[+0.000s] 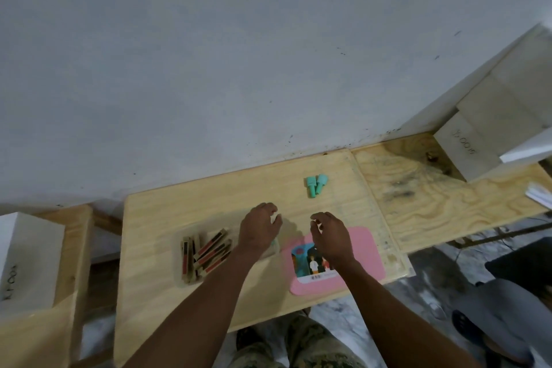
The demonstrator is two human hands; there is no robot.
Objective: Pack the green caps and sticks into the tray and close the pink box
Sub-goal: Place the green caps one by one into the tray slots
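Note:
Two green caps (315,184) lie side by side on the far part of the light wooden board (209,197). A pile of wooden sticks (206,254) with red and black stripes rests in a clear tray (179,248) at the left. The pink box lid (363,251) with a picture label lies flat at the right. My left hand (259,228) hovers over the tray's right end, fingers curled, holding nothing that I can see. My right hand (330,236) hovers over the pink lid's left part, fingers apart and empty. Both hands are short of the caps.
A grey wall rises right behind the board. A plywood shelf (448,188) extends to the right with a white box (466,149) on it. Another white box (27,260) stands on a wooden ledge at the left. Floor and my knees show below.

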